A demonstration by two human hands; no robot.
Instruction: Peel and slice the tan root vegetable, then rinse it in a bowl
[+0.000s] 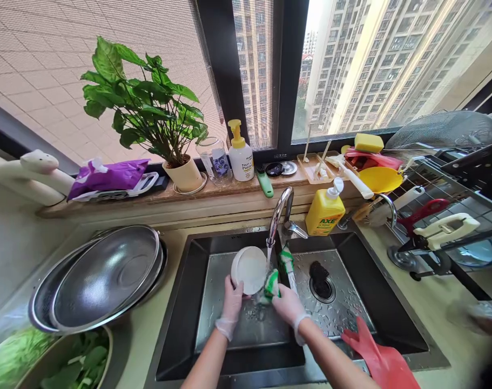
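Observation:
My left hand (231,300), in a clear glove, grips the lower left rim of a white bowl (251,269), tilted over the left sink basin (213,335). Water runs from the chrome faucet (278,213) beside the bowl's right edge. My right hand (288,302), gloved too, is closed on a green and white cloth (272,283) in the stream, close to the bowl. Another green and white cloth (287,262) hangs over the divider between the basins. My right fingertips are partly hidden by the cloth.
A dark scrubber (319,272) lies by the right basin's drain, and a red rubber glove (377,354) drapes over the front edge. A yellow soap bottle (325,212) stands behind. Metal strainers (108,275) are at left, a dish rack (452,216) at right, a potted plant (184,175) on the sill.

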